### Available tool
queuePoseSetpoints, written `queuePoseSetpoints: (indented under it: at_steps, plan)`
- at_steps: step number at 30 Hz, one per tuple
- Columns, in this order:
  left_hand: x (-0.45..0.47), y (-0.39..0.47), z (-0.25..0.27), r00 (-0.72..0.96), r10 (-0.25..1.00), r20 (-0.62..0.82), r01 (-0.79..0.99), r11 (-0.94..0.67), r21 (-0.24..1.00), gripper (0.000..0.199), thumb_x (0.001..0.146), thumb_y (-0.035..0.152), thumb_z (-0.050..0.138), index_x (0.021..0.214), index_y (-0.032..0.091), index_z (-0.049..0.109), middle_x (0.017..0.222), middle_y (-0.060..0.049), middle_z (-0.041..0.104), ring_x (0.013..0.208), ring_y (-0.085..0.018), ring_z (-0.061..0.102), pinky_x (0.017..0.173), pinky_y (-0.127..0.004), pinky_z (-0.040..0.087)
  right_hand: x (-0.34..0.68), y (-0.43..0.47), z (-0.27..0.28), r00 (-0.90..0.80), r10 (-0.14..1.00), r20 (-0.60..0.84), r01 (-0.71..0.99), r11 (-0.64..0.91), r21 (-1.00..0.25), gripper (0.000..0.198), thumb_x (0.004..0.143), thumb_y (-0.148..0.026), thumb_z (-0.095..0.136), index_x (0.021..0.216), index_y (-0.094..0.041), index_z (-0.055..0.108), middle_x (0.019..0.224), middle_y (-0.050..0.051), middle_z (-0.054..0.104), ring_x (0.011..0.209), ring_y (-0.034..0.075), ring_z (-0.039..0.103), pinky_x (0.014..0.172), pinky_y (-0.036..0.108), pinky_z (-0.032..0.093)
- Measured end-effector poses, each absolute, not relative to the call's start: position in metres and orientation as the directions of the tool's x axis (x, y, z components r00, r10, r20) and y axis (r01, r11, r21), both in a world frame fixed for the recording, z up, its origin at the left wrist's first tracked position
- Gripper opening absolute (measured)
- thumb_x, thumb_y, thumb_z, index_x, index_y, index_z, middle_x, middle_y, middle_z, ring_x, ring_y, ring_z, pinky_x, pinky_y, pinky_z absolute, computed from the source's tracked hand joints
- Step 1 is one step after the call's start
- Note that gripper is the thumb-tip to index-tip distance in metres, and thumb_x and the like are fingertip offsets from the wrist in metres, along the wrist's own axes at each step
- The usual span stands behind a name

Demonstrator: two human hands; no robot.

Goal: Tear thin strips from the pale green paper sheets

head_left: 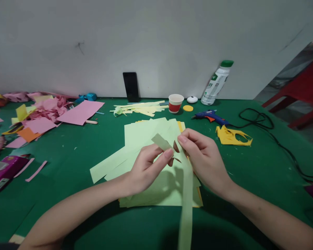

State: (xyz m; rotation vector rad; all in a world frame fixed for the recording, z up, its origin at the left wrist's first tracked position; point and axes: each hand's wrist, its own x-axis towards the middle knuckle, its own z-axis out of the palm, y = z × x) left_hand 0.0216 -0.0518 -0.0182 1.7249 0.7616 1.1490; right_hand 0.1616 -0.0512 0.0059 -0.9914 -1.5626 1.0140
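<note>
Head view: left hand (152,166) is nearly closed, thumb and forefinger pinched on the short, angled end of a pale green paper strip (187,194). Right hand (205,156) is likewise pinched, the strip's upper part gripped between thumb and curled fingers. Strip is held up over the middle of the table; its long end is hung straight down past the near edge of the stack and cut off by the bottom of the view. Whether both ends belong to one piece cannot be told, as the join is hidden by the fingertips.

Both forearms are angled inward from the lower corners, hands brought close together, thumbs on top. Backs of the fingers are partly hidden.

Under the hands, an uneven stack of light green paper sheets (161,191) is laid on the green tabletop (106,222), with yellow-orange edges exposed underneath. Part of the stack is covered by the hands and strip.

Behind it, loose pale green and yellow paper strips (143,108) are piled near a red-and-white paper cup (175,104). A black phone (131,86) and a white bottle with green cap (215,85) are leaned against the pale wall (156,45). To the right, a blue glue gun (211,117) is laid beside a cut yellow scrap (231,136). To the left, crumpled pink paper scraps (52,111) are heaped.
</note>
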Motion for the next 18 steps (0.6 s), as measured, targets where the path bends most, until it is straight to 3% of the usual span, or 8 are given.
queuePoseSetpoints:
  at_steps: [5, 10, 18]
  plan:
    - [0.0218, -0.0504, -0.0160, 0.295, 0.916, 0.273, -0.048, -0.271, 0.961, 0.032, 0.087, 0.040, 0.041, 0.064, 0.017, 0.046, 0.064, 0.000, 0.044, 0.062, -0.012, 0.042, 0.060, -0.026, 0.037, 0.1656, -0.0493, 0.0060, -0.284, 0.939, 0.192, -0.018, 0.195, -0.981, 0.027, 0.085, -0.031, 0.044, 0.060, -0.019, 0.041, 0.052, -0.006, 0.038, 0.045, 0.006, 0.039, 0.042, 0.019, 0.035]
    - [0.0233, -0.0453, -0.0158, 0.215, 0.953, 0.212, -0.104, -0.194, 0.976, 0.033, 0.085, 0.041, 0.044, 0.062, 0.018, 0.038, 0.061, 0.003, 0.034, 0.058, -0.010, 0.033, 0.055, -0.024, 0.033, 0.1676, -0.0484, 0.0070, -0.342, 0.922, 0.183, 0.057, 0.215, -0.975, 0.026, 0.082, -0.031, 0.049, 0.059, -0.019, 0.041, 0.052, -0.006, 0.038, 0.044, 0.006, 0.039, 0.042, 0.020, 0.035]
    - [0.0225, -0.0457, -0.0220, 0.333, 0.908, 0.253, -0.184, -0.201, 0.962, 0.027, 0.084, 0.036, 0.047, 0.064, 0.017, 0.046, 0.062, 0.002, 0.041, 0.059, -0.011, 0.037, 0.056, -0.025, 0.033, 0.1662, -0.0477, 0.0104, -0.338, 0.914, 0.223, 0.101, 0.271, -0.957, 0.027, 0.082, -0.027, 0.046, 0.057, -0.018, 0.040, 0.049, -0.007, 0.035, 0.044, 0.005, 0.035, 0.041, 0.018, 0.030]
